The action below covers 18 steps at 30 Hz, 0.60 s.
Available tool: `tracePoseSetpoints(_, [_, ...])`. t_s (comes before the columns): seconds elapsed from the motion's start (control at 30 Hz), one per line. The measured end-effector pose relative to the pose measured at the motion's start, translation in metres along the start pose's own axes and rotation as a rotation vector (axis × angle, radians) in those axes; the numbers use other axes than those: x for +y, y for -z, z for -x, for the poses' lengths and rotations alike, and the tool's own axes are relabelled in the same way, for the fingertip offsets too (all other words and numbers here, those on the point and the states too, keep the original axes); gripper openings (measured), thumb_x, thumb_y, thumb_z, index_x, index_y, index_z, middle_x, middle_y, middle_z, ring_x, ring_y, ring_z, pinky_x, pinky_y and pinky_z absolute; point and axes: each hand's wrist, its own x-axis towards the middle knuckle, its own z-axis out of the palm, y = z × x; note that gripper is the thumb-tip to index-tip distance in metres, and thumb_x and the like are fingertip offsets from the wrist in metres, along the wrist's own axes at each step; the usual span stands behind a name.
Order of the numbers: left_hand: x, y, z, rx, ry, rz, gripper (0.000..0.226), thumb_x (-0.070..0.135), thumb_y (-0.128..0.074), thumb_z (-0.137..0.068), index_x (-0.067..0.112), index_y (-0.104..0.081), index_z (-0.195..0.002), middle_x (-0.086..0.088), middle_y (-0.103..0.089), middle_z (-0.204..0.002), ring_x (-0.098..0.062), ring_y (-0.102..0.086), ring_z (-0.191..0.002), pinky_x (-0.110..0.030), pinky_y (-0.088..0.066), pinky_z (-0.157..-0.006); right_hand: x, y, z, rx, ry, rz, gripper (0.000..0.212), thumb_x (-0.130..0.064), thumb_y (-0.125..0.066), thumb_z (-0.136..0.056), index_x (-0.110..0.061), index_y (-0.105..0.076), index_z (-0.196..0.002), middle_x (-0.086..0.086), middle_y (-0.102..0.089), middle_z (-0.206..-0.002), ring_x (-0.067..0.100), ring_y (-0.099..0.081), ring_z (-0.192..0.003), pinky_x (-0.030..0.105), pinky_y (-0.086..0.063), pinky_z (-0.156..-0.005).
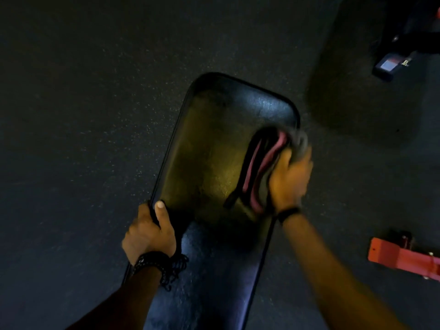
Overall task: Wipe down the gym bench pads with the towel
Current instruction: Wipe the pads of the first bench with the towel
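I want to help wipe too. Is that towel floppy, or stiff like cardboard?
Probably floppy: the towel lies bunched in soft folds under the right hand. It looks light, and likely slides easily on the shiny bench pad.

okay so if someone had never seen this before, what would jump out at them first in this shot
Probably the black bench pad running up the middle, glossy against the dark speckled floor. The right hand presses a blurred pink and dark towel on its right side, while the left hand grips the pad's left edge. A bright orange metal frame piece sits at lower right.
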Motion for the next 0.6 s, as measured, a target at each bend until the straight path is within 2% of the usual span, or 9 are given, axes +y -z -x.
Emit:
tracePoseSetpoints(0.07, [0.000,-0.002,-0.001,0.008,-0.009,0.005,0.073,0.058,-0.017,-0.090,-0.001,-0.058,-0.103,-0.027,-0.060,-0.071,-0.044,-0.058,-0.064,-0.037,-0.031,-0.058,-0.028,-0.008,-0.065,-0.024,-0.058,0.027,0.059,-0.044,-0.042,-0.101,-0.020,-0.030,-0.153,0.014,-0.042,-0.148,0.033,-0.042,-0.135,0.057,-0.032,-0.112])
tracePoseSetpoints(0.13, [-0.002,-0.001,-0.001,0.006,-0.005,-0.008,0.075,0.059,-0.016,-0.089,0.000,-0.058,-0.106,-0.028,-0.062,-0.073,-0.044,-0.059,-0.066,-0.038,-0.031,-0.060,-0.031,-0.010,-0.067,-0.022,0.005,0.090,0.061,-0.049,-0.039,-0.099,-0.020,-0.031,-0.152,0.014,-0.043,-0.147,0.033,-0.042,-0.134,0.055,-0.032,-0.112])
tracePoseSetpoints(0.23, [-0.001,0.002,0.001,0.007,0.004,-0.009,0.078,0.062,-0.012,-0.087,0.001,-0.058,-0.108,-0.027,-0.061,-0.072,-0.043,-0.059,-0.067,-0.038,-0.032,-0.061,0.001,0.007,0.026,0.019,0.219,0.190,0.064,-0.047,-0.041,-0.097,-0.013,-0.035,-0.151,0.018,-0.040,-0.151,0.032,-0.039,-0.136,0.039,-0.027,-0.115])
tracePoseSetpoints(0.27, [0.000,0.003,0.000,-0.002,0.006,-0.004,0.079,0.062,-0.011,-0.087,0.002,-0.058,-0.109,-0.026,-0.062,-0.073,-0.042,-0.060,-0.068,-0.039,-0.034,-0.061,0.015,0.014,0.058,0.003,0.241,0.249,0.066,-0.048,-0.040,-0.096,-0.010,-0.036,-0.150,0.021,-0.039,-0.151,0.035,-0.039,-0.135,0.039,-0.026,-0.115])
tracePoseSetpoints(0.33, [0.001,0.004,0.000,-0.018,0.017,-0.012,0.081,0.063,-0.009,-0.086,0.004,-0.058,-0.112,-0.025,-0.064,-0.077,-0.042,-0.061,-0.072,-0.040,-0.038,-0.063,0.019,0.011,0.073,0.002,0.208,0.361,0.072,-0.053,-0.033,-0.092,-0.010,-0.036,-0.150,0.025,-0.037,-0.150,0.042,-0.039,-0.134,0.050,-0.031,-0.111])
tracePoseSetpoints(0.43, [-0.001,0.004,-0.003,-0.041,0.025,-0.052,0.082,0.065,-0.007,-0.085,0.007,-0.057,-0.116,-0.023,-0.066,-0.085,-0.041,-0.063,-0.077,-0.042,-0.043,-0.067,-0.029,-0.024,0.011,0.112,0.080,0.527,0.070,-0.054,-0.032,-0.090,-0.024,-0.032,-0.153,0.021,-0.029,-0.156,0.042,-0.032,-0.139,0.057,-0.028,-0.109])
tracePoseSetpoints(0.5, [-0.003,0.004,-0.003,-0.047,0.025,-0.053,0.083,0.065,-0.007,-0.084,0.008,-0.057,-0.118,-0.023,-0.067,-0.088,-0.041,-0.063,-0.079,-0.043,-0.044,-0.068,-0.074,-0.049,-0.026,0.087,0.183,0.623,0.060,-0.047,-0.043,-0.094,-0.030,-0.034,-0.151,0.018,-0.023,-0.159,0.041,-0.025,-0.143,0.059,-0.021,-0.113])
tracePoseSetpoints(0.6, [-0.001,0.004,-0.002,-0.037,0.013,-0.035,0.084,0.065,-0.006,-0.084,0.009,-0.057,-0.119,-0.022,-0.068,-0.089,-0.041,-0.063,-0.081,-0.041,-0.042,-0.069,-0.121,-0.080,-0.035,-0.043,0.473,0.661,0.055,-0.047,-0.041,-0.097,-0.029,-0.037,-0.149,0.015,-0.028,-0.157,0.039,-0.027,-0.142,0.060,-0.020,-0.115])
